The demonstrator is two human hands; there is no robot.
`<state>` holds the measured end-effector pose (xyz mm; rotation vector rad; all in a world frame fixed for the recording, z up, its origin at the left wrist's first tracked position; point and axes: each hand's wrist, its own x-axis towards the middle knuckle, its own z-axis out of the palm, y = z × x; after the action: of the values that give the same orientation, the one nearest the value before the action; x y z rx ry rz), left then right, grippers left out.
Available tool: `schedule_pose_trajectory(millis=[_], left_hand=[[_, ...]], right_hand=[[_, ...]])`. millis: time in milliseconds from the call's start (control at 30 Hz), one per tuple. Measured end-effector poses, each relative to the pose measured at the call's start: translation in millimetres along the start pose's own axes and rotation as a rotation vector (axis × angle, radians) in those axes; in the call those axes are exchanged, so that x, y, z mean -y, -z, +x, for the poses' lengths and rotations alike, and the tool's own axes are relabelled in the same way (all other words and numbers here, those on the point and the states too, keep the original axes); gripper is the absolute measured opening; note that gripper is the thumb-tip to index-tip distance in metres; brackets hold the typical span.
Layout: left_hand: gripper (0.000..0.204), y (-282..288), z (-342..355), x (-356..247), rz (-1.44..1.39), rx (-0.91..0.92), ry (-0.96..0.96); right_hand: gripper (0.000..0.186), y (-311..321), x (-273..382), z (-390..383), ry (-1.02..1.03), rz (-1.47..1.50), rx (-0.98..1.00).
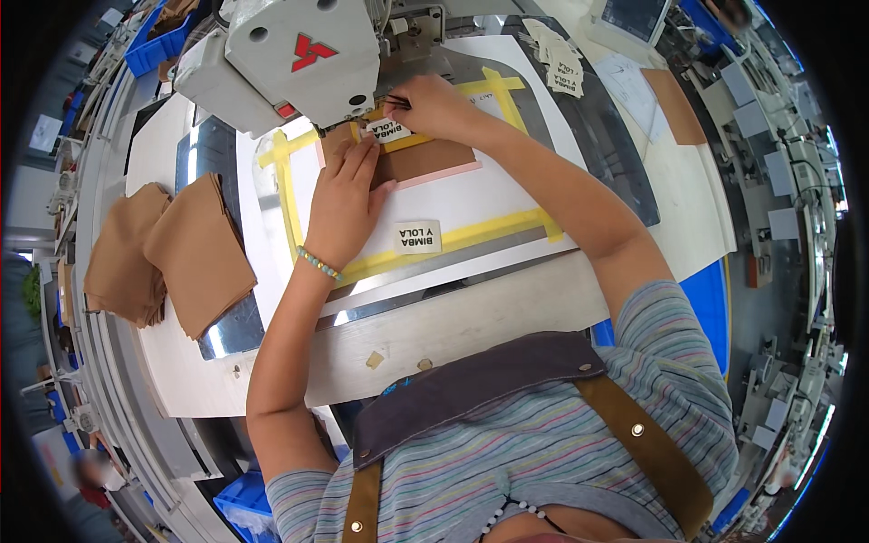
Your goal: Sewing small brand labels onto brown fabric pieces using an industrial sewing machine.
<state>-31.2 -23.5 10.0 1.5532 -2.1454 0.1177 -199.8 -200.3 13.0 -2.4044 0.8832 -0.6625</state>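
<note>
Over at the far left of the surface (507, 312) lie two stacks of tan fabric pieces (181, 253), fanned and well apart from the work; nearer the middle, the left hand (348, 204) lies flat, fingers spread open and pressing down on a brown fabric panel (425, 161) that sits on a pink backing inside a frame of yellow tape (471, 233); a beaded bracelet (317, 262) circles that wrist. Just above, the white sewing machine head (290, 54) hangs over the panel's top edge, and beneath its needle lies a small white label (391, 131), touching the brown panel. To the right of it, the right hand (434, 104) has its fingers pinched shut on a thin dark tool, tweezers by the look of them (396, 102), the tip beside the label. A spare white label (418, 237) rests lower down on the white template; more labels (561, 63) are piled at the upper right. I judge the step to be placing the label under the needle; the next move would call for holding it square and steady.
</note>
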Motion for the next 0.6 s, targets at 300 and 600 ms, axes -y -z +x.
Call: schedule_pose_trajectory(millis=[300, 600], left_hand=[[0.05, -9.6, 12.7, 20.2, -0.061, 0.028, -0.047], [0.04, -6.0, 18.4, 39.3, -0.228, 0.043, -0.031]], right_hand=[[0.017, 3.5, -0.1, -11.4, 0.086, -0.081, -0.093], [0.028, 11.6, -8.5, -57.8, 0.485, -0.531, -0.033]])
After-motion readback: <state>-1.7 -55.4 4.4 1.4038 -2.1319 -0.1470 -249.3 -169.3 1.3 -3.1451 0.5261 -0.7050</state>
